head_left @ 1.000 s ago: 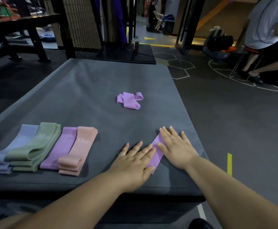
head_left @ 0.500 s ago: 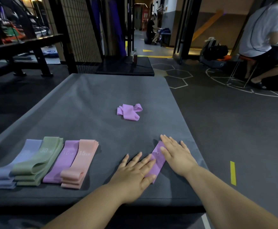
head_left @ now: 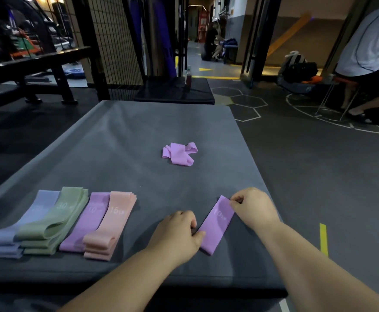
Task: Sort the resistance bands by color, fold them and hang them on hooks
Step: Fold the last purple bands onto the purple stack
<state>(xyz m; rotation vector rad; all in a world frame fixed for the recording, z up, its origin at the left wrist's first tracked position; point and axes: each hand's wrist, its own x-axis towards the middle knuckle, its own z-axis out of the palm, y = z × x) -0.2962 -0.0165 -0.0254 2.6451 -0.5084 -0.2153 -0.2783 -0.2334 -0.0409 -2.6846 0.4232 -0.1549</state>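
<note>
While flat on the mat (head_left: 121,140), purple band (head_left: 217,224) pinched by both hands.

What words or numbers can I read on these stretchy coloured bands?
"30": folded green elastic band.
"10": folded purple elastic band beside it.
"15": folded peach elastic band.
"10": flat purple elastic band, held.
Letters after numbers: blurred.
Print on pale blue band: unreadable.

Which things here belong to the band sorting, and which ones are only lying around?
Job: flat purple band, pinched by left hand and right hand; crumpled purple band; folded blue stack, green stack, purple stack, peach stack.
Lying about: bottle, black bag, bench.
</note>
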